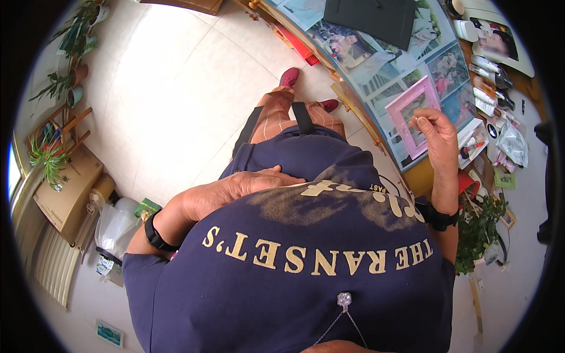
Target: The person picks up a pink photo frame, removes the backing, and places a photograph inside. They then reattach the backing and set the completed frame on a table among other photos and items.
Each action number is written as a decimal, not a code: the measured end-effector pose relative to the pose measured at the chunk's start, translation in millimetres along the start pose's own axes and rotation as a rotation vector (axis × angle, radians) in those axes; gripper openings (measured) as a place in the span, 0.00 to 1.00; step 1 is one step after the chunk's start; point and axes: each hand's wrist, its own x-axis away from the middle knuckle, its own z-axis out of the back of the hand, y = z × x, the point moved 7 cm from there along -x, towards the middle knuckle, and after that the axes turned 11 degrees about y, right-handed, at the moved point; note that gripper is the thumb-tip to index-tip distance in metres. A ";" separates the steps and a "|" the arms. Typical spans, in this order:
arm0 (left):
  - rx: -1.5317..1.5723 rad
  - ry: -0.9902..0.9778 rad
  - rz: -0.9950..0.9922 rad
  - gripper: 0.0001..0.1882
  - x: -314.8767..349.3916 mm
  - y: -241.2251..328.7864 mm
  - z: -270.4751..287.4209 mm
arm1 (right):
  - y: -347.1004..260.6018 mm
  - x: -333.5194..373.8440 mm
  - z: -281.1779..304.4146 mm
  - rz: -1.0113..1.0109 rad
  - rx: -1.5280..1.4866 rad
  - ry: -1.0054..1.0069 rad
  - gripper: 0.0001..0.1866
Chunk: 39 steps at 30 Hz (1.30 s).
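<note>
My left hand (259, 180) lies flat against the front of my dark blue shirt (329, 223), fingers stretched out and holding nothing. Over the desk at the right, my right hand (436, 134) is raised with thumb and index finger pinched together; what they hold, if anything, is too small to make out. Just beside and behind these fingers, a pink picture frame (407, 94) lies on the desk top (376, 109), partly covered by the hand. Photos spread across the desk surface surround the frame.
A black flat case (376, 20) lies at the desk's far end. Bottles and tubes (491, 73) crowd its right side, near a clear plastic bag (513, 144). A leafy plant (479, 229) stands below right. On the left are a cardboard box (69, 185) and potted plants (76, 73).
</note>
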 end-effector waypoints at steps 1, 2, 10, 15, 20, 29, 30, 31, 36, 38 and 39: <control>-0.002 0.003 -0.002 0.34 -0.3 0.4 -0.2 | -0.2 -0.4 -0.6 0.005 0.007 -0.004 0.09; -0.009 0.004 -0.003 0.34 -0.4 0.8 -0.7 | -0.3 -0.9 -1.8 0.004 -0.003 -0.012 0.09; -0.195 -0.025 -0.061 0.28 -8.9 8.6 0.4 | -2.2 -1.4 -6.6 0.009 -0.036 -0.012 0.08; -0.373 -0.119 -0.112 0.22 -61.6 12.5 10.8 | -9.9 4.7 -5.3 0.039 -0.118 0.044 0.08; -0.890 -0.203 0.334 0.26 -128.4 -22.5 48.3 | -25.0 28.5 11.7 0.117 -0.069 0.125 0.07; -0.354 0.351 0.015 0.23 -193.1 32.1 66.4 | -12.6 86.0 45.0 0.142 -0.138 0.360 0.07; -0.263 0.324 0.062 0.24 -203.1 28.8 58.2 | -9.9 92.0 47.0 0.139 -0.177 0.379 0.07; -0.216 0.245 0.053 0.24 -210.6 29.5 46.5 | -7.5 97.6 49.1 0.143 -0.162 0.409 0.07; -0.109 0.131 0.183 0.17 -241.5 27.0 12.2 | -10.0 121.0 60.8 0.379 0.012 0.560 0.06; -0.055 0.139 0.175 0.15 -249.2 29.0 2.7 | -7.4 131.7 68.2 0.384 0.207 0.630 0.07; -0.027 0.145 0.172 0.14 -252.4 29.3 -1.2 | -5.7 136.7 71.6 0.381 0.294 0.662 0.07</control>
